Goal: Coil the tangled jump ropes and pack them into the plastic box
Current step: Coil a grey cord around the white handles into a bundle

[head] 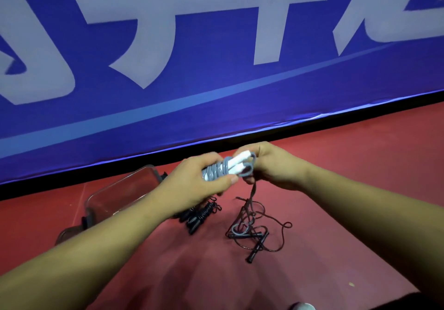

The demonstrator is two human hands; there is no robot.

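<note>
I hold a grey jump rope [227, 167] with two white handles, its cord wound around them in a bundle. My left hand [199, 180] grips the wound end. My right hand [271, 165] grips the handle end, and a thin dark cord hangs from it to the floor. A black coiled rope [200, 214] lies on the red floor under my left hand. A loose tangled black rope [254, 230] with black handles lies to its right. The clear plastic box [120, 194] sits open on the floor at the left, partly behind my left forearm.
A blue banner [216, 81] with large pale lettering stands along the floor just behind the box. What looks like the box lid [69, 234] lies by the box's near corner. Red floor [348, 165] stretches to the right.
</note>
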